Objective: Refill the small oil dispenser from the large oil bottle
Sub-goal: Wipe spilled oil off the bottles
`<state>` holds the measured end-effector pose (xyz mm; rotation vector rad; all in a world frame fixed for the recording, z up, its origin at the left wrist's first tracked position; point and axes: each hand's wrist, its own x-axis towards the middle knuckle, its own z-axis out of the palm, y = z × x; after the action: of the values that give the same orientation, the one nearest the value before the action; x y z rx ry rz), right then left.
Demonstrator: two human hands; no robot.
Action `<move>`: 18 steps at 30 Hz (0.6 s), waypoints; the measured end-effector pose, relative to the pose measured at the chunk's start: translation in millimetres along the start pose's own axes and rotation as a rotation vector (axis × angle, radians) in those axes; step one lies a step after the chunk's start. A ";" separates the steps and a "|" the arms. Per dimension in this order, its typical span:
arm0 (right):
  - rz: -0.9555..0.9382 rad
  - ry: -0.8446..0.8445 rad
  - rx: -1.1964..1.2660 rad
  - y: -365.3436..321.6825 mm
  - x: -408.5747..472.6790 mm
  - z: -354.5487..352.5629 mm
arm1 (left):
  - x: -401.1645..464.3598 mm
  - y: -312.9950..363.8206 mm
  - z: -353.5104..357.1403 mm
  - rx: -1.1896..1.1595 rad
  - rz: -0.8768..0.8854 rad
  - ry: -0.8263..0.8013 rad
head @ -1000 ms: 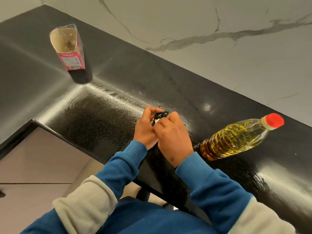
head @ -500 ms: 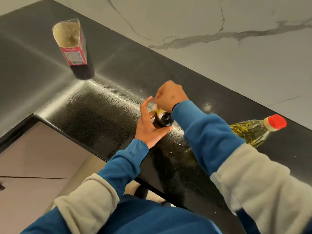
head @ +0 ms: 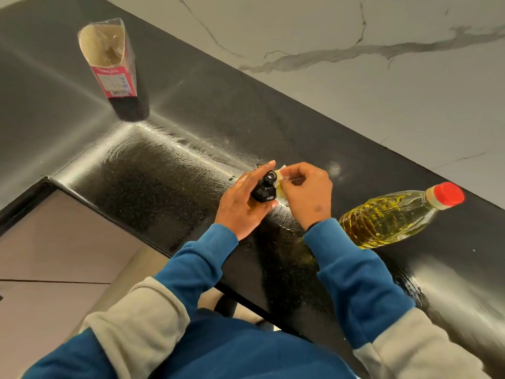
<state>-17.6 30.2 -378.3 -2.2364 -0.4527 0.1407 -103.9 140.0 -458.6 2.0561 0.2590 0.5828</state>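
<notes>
Near the worktop's front edge, the left hand (head: pixel 243 206) steadies the capped dispenser (head: pixel 264 187) while the right hand (head: pixel 307 194) pinches a tissue (head: pixel 280 184) against it, likely wiping; the oil bottle (head: pixel 393 214) stands closed alongside.

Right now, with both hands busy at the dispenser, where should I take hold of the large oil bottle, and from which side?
Probably grip the large oil bottle around its ribbed middle, coming from the near counter edge with the right hand, which is closest. It stands upright right of the small dispenser, red cap on, with nothing around it.
</notes>
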 end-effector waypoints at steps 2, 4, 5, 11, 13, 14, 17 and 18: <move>-0.057 -0.002 -0.045 -0.1 -8.4 -2.4 | 0.1 -0.2 0.3 -0.005 0.008 0.012; -0.110 -0.016 -0.092 -0.5 -16.7 -3.4 | 0.2 0.0 1.1 -0.006 0.015 0.026; -0.137 -0.029 -0.104 -1.6 -21.5 -2.8 | -0.1 0.5 1.4 -0.005 0.019 0.032; -0.465 0.026 -0.245 -21.3 -39.9 11.0 | -0.3 7.2 1.0 0.012 -0.067 0.026; -0.489 0.163 -0.160 -27.0 -33.9 6.9 | -0.5 4.8 1.8 -0.007 -0.071 0.033; -0.480 0.211 -0.118 -26.6 -29.0 5.2 | -0.8 2.8 2.4 -0.009 -0.069 0.035; -0.426 0.205 -0.112 -19.9 -19.1 4.0 | -0.8 -2.3 3.7 -0.041 -0.064 0.035; -0.419 0.184 -0.139 -16.9 -19.8 4.7 | -0.6 -3.1 3.8 -0.052 -0.060 0.037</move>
<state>-41.8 36.3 -369.5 -2.2090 -0.8361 -0.3214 -102.4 138.6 -463.1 1.9818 0.3223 0.5856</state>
